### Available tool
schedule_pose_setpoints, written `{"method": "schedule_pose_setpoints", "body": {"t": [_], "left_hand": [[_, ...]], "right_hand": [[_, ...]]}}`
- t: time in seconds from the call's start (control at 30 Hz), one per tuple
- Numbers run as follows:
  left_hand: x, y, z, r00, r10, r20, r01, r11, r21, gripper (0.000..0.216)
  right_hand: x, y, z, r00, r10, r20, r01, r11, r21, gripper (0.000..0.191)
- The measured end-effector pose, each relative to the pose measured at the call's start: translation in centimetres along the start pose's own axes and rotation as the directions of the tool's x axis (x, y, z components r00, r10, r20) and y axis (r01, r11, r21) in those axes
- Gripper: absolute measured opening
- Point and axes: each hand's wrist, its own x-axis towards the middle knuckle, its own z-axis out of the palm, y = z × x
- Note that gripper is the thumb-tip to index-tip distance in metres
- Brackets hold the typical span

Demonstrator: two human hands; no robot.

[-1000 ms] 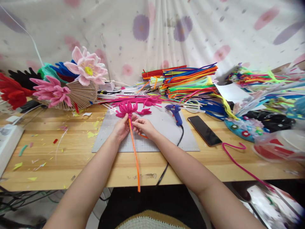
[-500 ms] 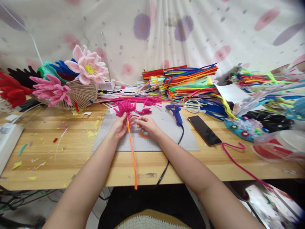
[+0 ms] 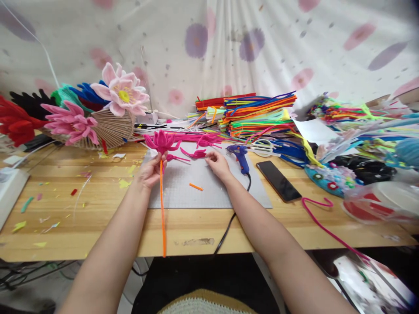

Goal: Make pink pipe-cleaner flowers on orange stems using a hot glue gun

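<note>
My left hand [image 3: 152, 171] is closed round the orange stem [image 3: 163, 205] of a magenta pipe-cleaner flower [image 3: 161, 141]. The flower is upright with its petals spread, and the long stem hangs down past the table's front edge. My right hand [image 3: 218, 165] has its fingers curled together at the right end of a loose magenta petal [image 3: 195, 153], on the grey cutting mat [image 3: 183, 194]. Part of its grip is hidden. Another magenta piece [image 3: 175, 158] lies behind the left hand, and a further one [image 3: 204, 140] at the back of the mat.
A blue glue gun [image 3: 240, 157] lies right of my right hand, its black cord running forward. Beside it are scissors [image 3: 262, 148] and a phone [image 3: 278, 181]. An orange scrap [image 3: 196, 187] lies on the mat. Pipe-cleaner bundles [image 3: 258, 113] and finished flowers [image 3: 122, 93] stand behind.
My left hand has carried the flower left, away from the right hand. My right hand has moved right and slightly up to the loose petal. The orange scrap is now fully uncovered.
</note>
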Motion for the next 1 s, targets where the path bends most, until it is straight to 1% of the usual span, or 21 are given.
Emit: {"method": "schedule_pose_setpoints", "body": {"t": [0.07,0.13,0.23,0.3,0.37,0.43,0.5,0.57,0.67,0.77,0.87,0.93,1.0], "left_hand": [[0.1,-0.1,-0.1,0.999,-0.005,-0.037,0.007,0.998,0.062,0.016],[0.3,-0.3,-0.1,0.999,0.020,-0.046,-0.015,0.993,0.115,0.016],[0.6,-0.4,-0.3,0.996,0.085,-0.002,-0.084,0.986,0.142,0.016],[0.7,-0.4,-0.4,0.994,0.110,0.028,-0.113,0.981,0.161,0.015],[0.7,-0.4,-0.6,0.995,0.090,0.044,-0.097,0.975,0.198,0.011],[0.8,-0.3,-0.7,0.998,0.044,0.051,-0.055,0.971,0.231,0.009],[0.9,-0.3,-0.9,0.998,0.016,0.054,-0.029,0.968,0.248,0.008],[1.0,-0.3,-1.0,0.998,0.037,0.049,-0.048,0.967,0.249,0.009],[1.0,-0.3,-0.9,0.993,0.113,0.028,-0.116,0.963,0.243,0.016],[1.0,-0.2,-1.0,0.985,0.168,0.043,-0.173,0.954,0.245,0.019],[1.3,-0.5,-1.2,0.968,0.237,0.080,-0.250,0.927,0.279,0.010],[1.6,-1.1,-1.3,0.959,0.271,0.083,-0.283,0.901,0.328,0.007],[2.0,-1.8,-1.3,0.956,0.283,0.074,-0.289,0.875,0.388,0.005]], "right_hand": [[-0.2,-0.1,0.1,0.999,-0.028,0.022,0.029,0.996,-0.087,0.014],[-0.6,-0.5,0.3,0.997,-0.069,0.046,0.077,0.981,-0.178,0.013],[-1.5,-1.8,1.2,0.983,-0.145,0.109,0.172,0.935,-0.311,0.017],[-2.1,-2.8,2.0,0.974,-0.164,0.159,0.215,0.891,-0.399,0.023],[-2.6,-3.7,3.0,0.969,-0.141,0.204,0.226,0.843,-0.488,0.033],[-2.7,-4.3,3.9,0.967,-0.100,0.236,0.221,0.792,-0.569,0.041],[-2.4,-4.5,4.7,0.967,-0.060,0.248,0.209,0.747,-0.632,0.043],[-1.7,-4.5,5.4,0.966,-0.034,0.256,0.201,0.718,-0.667,0.039],[-0.7,-4.6,6.0,0.964,-0.025,0.265,0.204,0.709,-0.675,0.027],[-0.4,-5.0,5.5,0.976,-0.025,0.216,0.161,0.751,-0.640,0.020],[-0.5,-4.9,3.4,0.988,-0.054,0.145,0.123,0.843,-0.524,0.016],[-0.7,-4.3,1.5,0.987,-0.106,0.118,0.145,0.904,-0.402,0.013],[-0.8,-3.4,-0.4,0.980,-0.155,0.128,0.183,0.952,-0.246,0.014]]}}
